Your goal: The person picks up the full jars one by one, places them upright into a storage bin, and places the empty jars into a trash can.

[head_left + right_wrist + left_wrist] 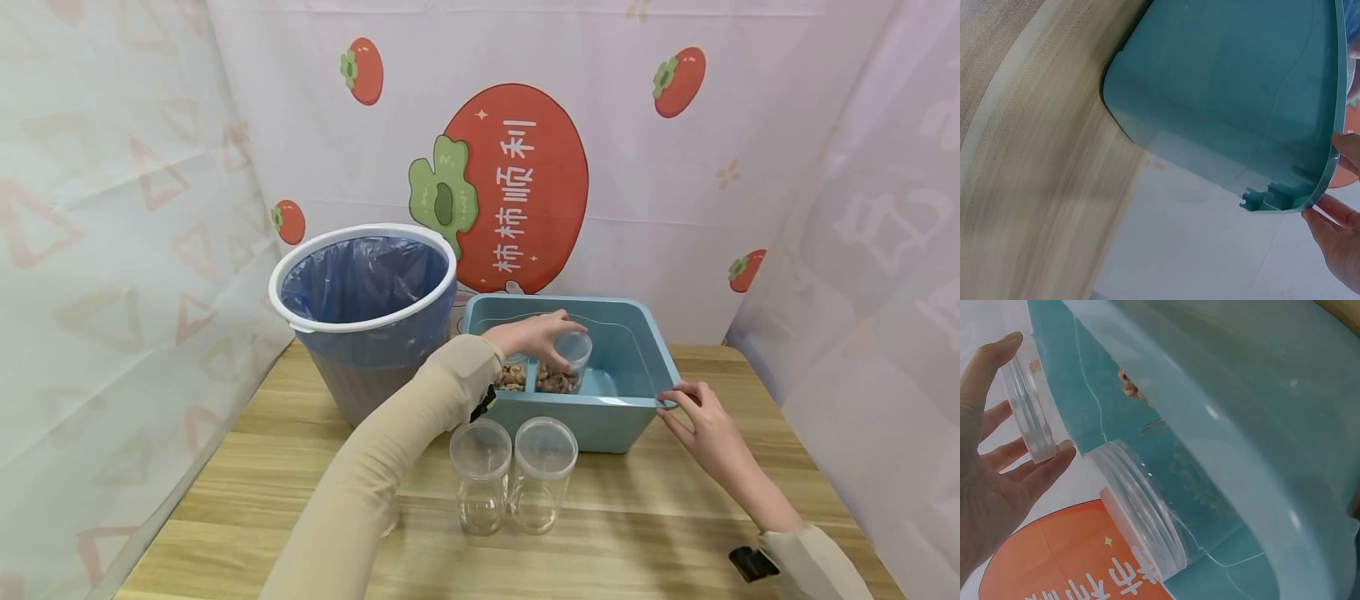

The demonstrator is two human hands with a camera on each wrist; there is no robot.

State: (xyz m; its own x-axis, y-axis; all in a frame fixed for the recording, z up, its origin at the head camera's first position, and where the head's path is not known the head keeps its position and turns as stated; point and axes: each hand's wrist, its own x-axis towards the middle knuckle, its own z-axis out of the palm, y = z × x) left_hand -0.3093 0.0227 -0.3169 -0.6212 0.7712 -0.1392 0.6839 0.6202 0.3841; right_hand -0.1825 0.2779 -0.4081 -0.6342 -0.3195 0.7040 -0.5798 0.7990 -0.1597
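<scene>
My left hand (534, 335) reaches into a light-blue plastic bin (622, 427) and holds a clear lidded jar (576, 350) by its top. Brown, nut-like pieces show in the lower part of this jar. In the left wrist view, thumb and fingers spread round the jar's lid (1029, 406). Beside it in the bin is a second jar (513, 375) with paler nut-like pieces, partly behind the left wrist; its ridged lid (1141, 509) shows in the left wrist view. My right hand (701, 425) pinches the bin's rim (1337, 112) at the near right corner.
Two see-through lidded jars, a left one (482, 475) and a right one (543, 475), stand before the bin on the wooden table (637, 533). Another clear piece (392, 518) peeks out beside the left sleeve. A trash can (337, 383) with a blue liner stands left.
</scene>
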